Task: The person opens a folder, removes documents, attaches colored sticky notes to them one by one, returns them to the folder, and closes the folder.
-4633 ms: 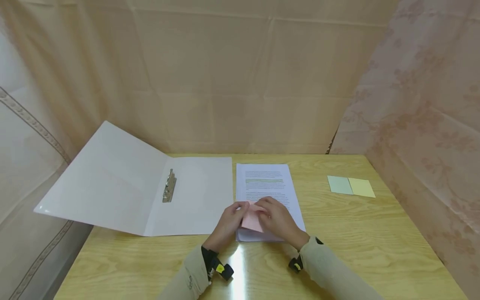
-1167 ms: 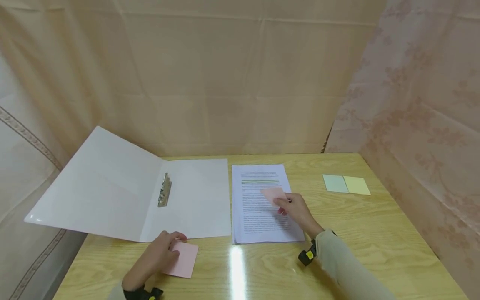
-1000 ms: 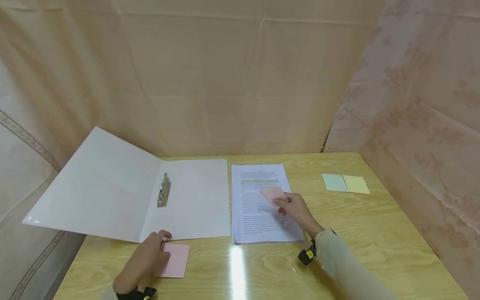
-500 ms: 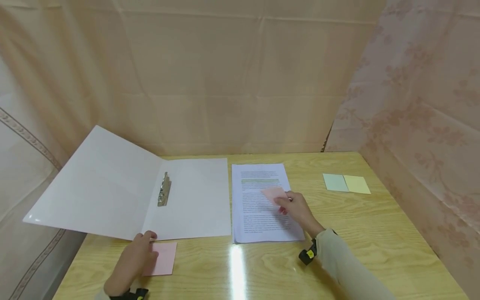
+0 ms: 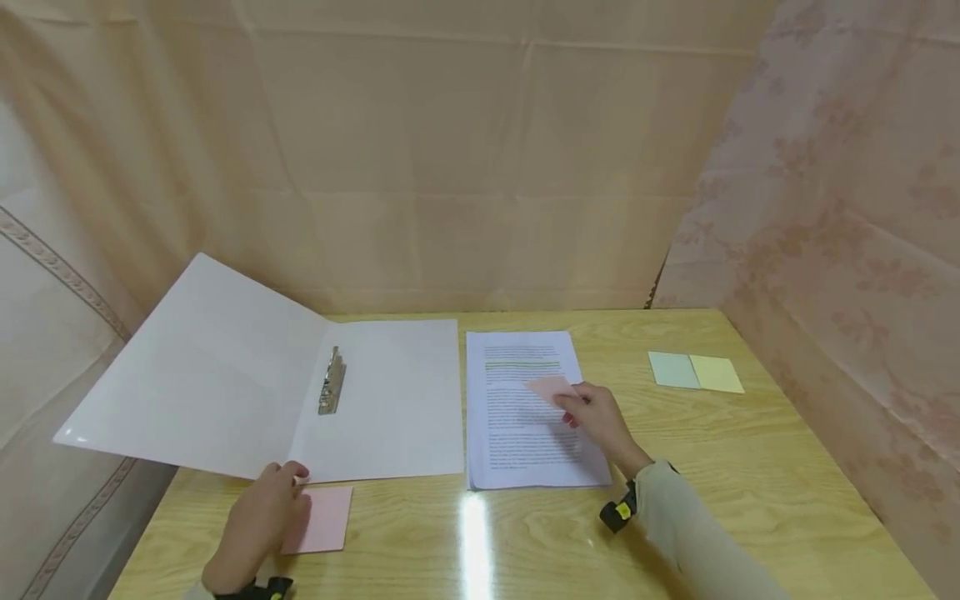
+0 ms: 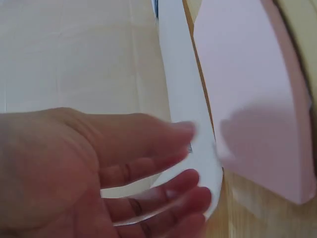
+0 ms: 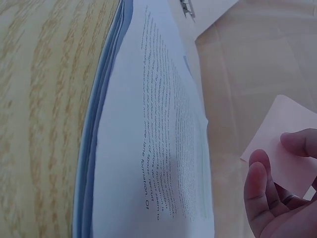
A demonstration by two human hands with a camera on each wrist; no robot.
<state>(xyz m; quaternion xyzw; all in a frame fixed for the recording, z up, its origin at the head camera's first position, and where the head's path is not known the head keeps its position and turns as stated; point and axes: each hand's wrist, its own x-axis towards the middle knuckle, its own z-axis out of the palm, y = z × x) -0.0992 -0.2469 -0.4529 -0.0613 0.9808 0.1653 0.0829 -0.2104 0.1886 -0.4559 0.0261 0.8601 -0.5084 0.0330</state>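
Note:
A single pink sticky note (image 5: 551, 388) is pinched between the thumb and fingers of my right hand (image 5: 596, 417), over a stack of printed paper (image 5: 525, 450) with one passage marked in green. In the right wrist view the note (image 7: 282, 134) stands up from the fingers, beside the stack. A thick pink sticky note pad (image 5: 324, 521) lies on the table below the folder's front edge. My left hand (image 5: 258, 512) is at the pad's left side, and in the left wrist view its loosely bent fingers hold nothing, with the pad (image 6: 247, 84) to their right.
An open white folder (image 5: 397, 400) with a metal clip (image 5: 331, 383) lies left of the papers, its cover (image 5: 202, 367) raised. A pale green pad (image 5: 673, 370) and a yellow pad (image 5: 717, 374) sit side by side at the right. Curtains (image 5: 450, 167) enclose the wooden table (image 5: 675, 500).
Both hands were together on the pink pad over the papers. The pad has since gone to the table at the left, slid further left, and the left hand has let go. The right hand keeps one note.

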